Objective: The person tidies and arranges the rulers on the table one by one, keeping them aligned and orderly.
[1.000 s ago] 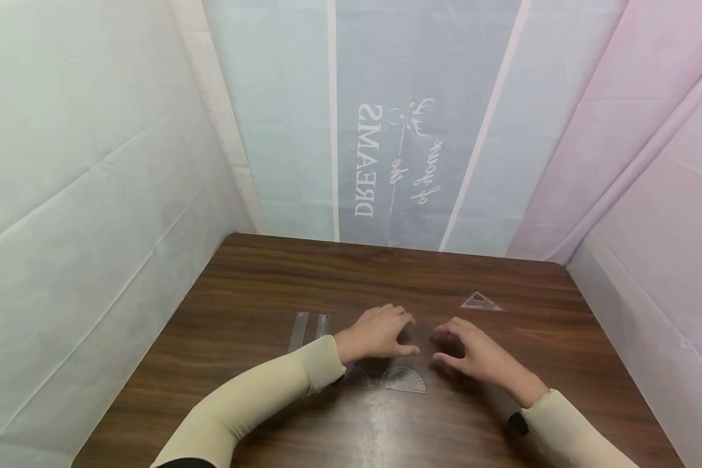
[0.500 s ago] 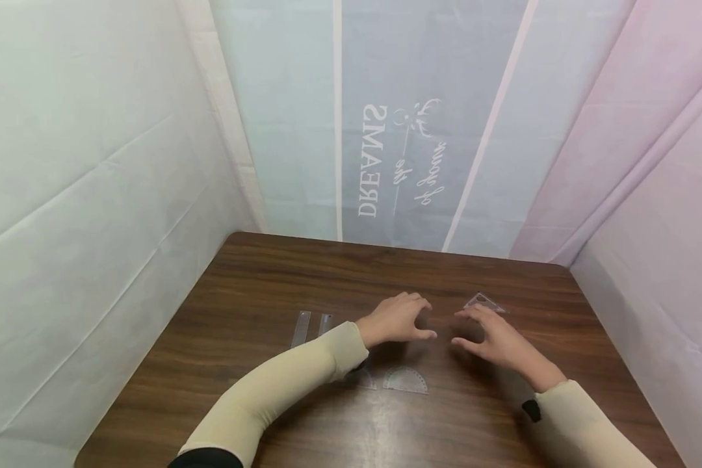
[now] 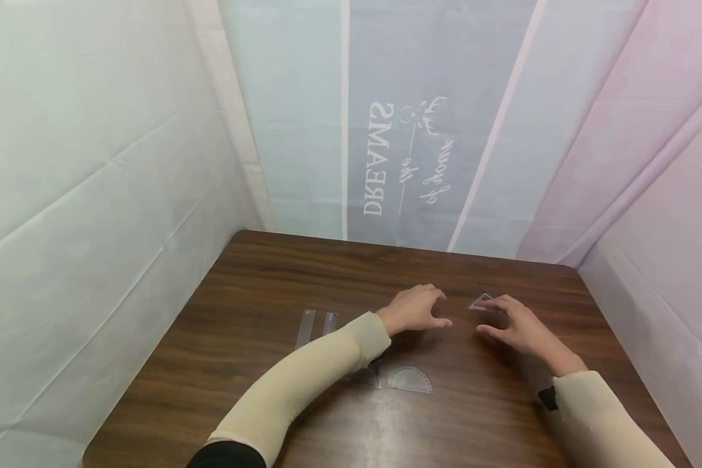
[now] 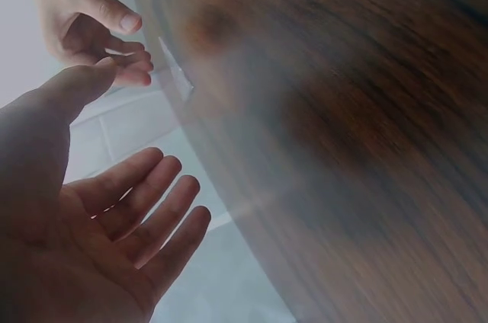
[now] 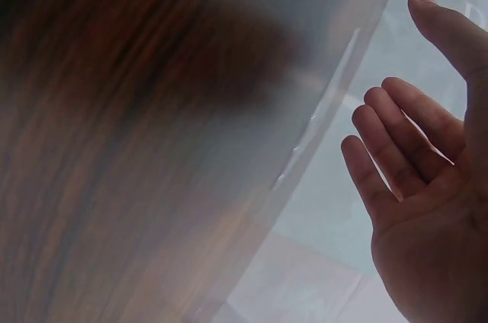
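Observation:
A clear set square lies at the right back of the brown table. My right hand hovers just in front of it, overlapping part of it in the head view, with fingers relaxed and nothing held. Left of that, over the middle of the table, my left hand hangs with its fingers loosely spread and its palm bare. In the left wrist view the set square shows thin and edge-on beyond the fingertips. The right wrist view shows the set square as a bright sliver beside the fingers.
Two clear rulers lie side by side left of centre, their lower ends behind the left sleeve. A clear protractor lies nearer the front, with a second protractor partly hidden by that sleeve. Cloth walls surround the table.
Both hands have moved to the right and farther back over the table. The right hand has come up to the set square and now covers part of it. The rulers and protractors stay in place.

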`<state>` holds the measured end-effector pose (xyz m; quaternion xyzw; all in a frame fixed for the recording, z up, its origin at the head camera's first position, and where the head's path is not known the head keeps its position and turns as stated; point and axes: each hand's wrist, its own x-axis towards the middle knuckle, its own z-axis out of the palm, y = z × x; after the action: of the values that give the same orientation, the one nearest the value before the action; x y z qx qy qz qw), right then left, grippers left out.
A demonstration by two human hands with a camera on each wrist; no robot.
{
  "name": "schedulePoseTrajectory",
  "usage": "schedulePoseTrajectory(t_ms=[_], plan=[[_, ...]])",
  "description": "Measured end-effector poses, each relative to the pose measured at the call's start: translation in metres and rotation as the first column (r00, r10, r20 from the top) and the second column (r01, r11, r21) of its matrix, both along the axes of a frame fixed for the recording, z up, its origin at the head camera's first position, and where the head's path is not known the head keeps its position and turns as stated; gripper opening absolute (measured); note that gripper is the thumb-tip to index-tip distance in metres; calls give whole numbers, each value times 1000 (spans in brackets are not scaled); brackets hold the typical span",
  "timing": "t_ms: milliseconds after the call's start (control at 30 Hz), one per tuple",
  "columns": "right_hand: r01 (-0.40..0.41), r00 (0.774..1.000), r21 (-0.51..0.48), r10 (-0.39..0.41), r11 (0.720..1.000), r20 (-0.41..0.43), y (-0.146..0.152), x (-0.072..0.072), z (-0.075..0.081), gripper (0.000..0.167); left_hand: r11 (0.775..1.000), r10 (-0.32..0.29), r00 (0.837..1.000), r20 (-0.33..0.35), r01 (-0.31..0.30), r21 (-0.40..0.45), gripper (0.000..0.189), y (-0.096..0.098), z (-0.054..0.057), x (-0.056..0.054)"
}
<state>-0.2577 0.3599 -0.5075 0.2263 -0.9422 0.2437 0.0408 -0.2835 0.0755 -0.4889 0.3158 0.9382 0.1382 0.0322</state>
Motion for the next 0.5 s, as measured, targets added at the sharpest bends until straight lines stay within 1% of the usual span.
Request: schedulePoseTrajectory(t_ms=[100,267,333,500], plan=[[17,1000,8,-17,1000,11,6,-4,-3,54,1000,-4,1000,22,4,-3,64,8,-3,-3],[62,998,43,-63,997,23,17,-12,-6,65,1000,-6,999,40,7,-15,64,20,-7,-5],[79,996,52,-82,995,41,21,-16,-8,67,1000,-8,999,46,9,-18,64,24,-9,-6],[101,991,49,-105,994,83,33,-21,-12,68,1000,-9,998,59,10,-15,63,33,-16,-9]])
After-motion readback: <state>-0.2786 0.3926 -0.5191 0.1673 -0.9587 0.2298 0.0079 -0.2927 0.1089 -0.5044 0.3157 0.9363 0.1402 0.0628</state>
